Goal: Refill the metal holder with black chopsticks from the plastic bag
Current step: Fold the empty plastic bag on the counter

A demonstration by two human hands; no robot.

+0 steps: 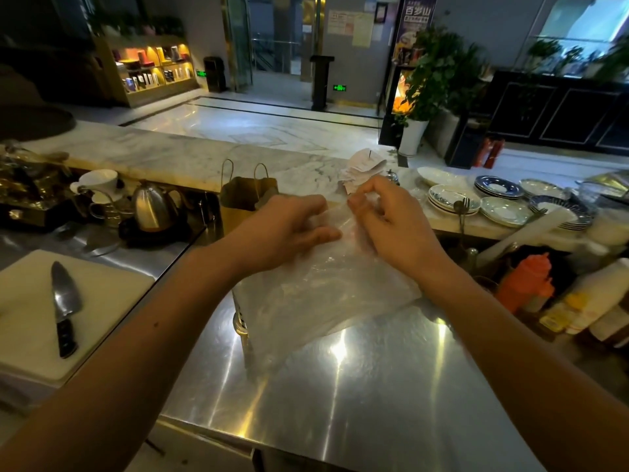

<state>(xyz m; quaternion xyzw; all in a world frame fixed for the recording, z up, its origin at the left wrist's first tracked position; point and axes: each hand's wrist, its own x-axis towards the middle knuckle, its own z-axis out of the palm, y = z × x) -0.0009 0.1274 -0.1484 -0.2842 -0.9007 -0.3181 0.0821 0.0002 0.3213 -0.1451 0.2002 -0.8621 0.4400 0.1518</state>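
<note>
A clear plastic bag (pixel 323 294) lies spread over the middle of the steel counter (pixel 357 386). Both hands are at its far end. My left hand (pixel 289 229) presses on the bag with its fingers curled over the plastic. My right hand (pixel 388 216) pinches the bag's upper edge between thumb and fingers. Under the bag's left side a metal box-like object (pixel 243 332) shows through, possibly the holder; I cannot tell for sure. No black chopsticks are visible.
A white cutting board (pixel 41 318) with a knife (pixel 64 304) lies at the left. A kettle (pixel 153 206) and a brown paper bag (pixel 245 195) stand behind. Stacked plates (pixel 503 202) and bottles (pixel 524 284) crowd the right side.
</note>
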